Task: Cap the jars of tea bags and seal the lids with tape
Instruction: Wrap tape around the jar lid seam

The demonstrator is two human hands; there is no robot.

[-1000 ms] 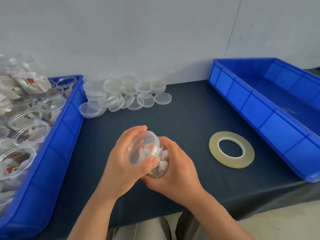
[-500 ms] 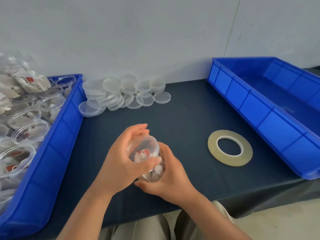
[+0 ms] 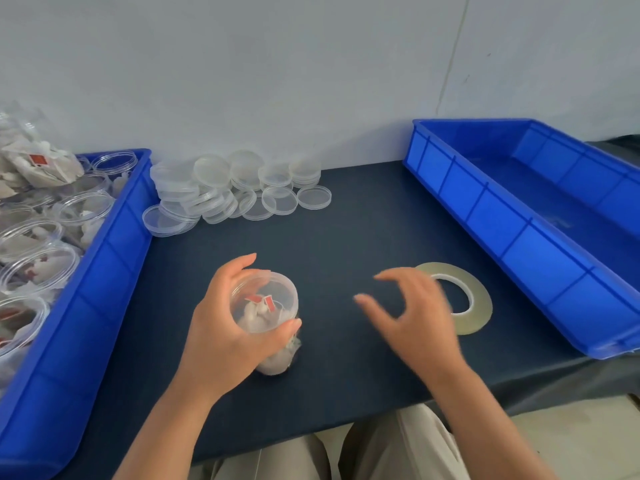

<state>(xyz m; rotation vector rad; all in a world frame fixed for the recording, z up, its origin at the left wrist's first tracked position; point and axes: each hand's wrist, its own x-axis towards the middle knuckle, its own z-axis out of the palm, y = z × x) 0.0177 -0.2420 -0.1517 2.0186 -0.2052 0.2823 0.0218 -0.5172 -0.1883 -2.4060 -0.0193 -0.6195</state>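
A clear plastic jar of tea bags (image 3: 265, 306) with its lid on stands on the dark table, near the front middle. My left hand (image 3: 225, 327) grips the jar from the left, fingers and thumb curled round its lid. My right hand (image 3: 412, 313) hovers to the right of the jar, empty, fingers spread and loosely bent, partly over the roll of clear tape (image 3: 464, 299) that lies flat on the table. A pile of clear lids (image 3: 235, 188) sits at the back by the wall.
A blue bin (image 3: 114, 258) on the left holds several open jars of tea bags (image 3: 45, 265). A second blue bin (image 3: 519, 216), with nothing visible inside, stands at the right. The table's front edge runs just above my knees.
My right hand has let go of the jar and moved right toward the tape roll. My left hand keeps the capped jar, now lowered onto the table.
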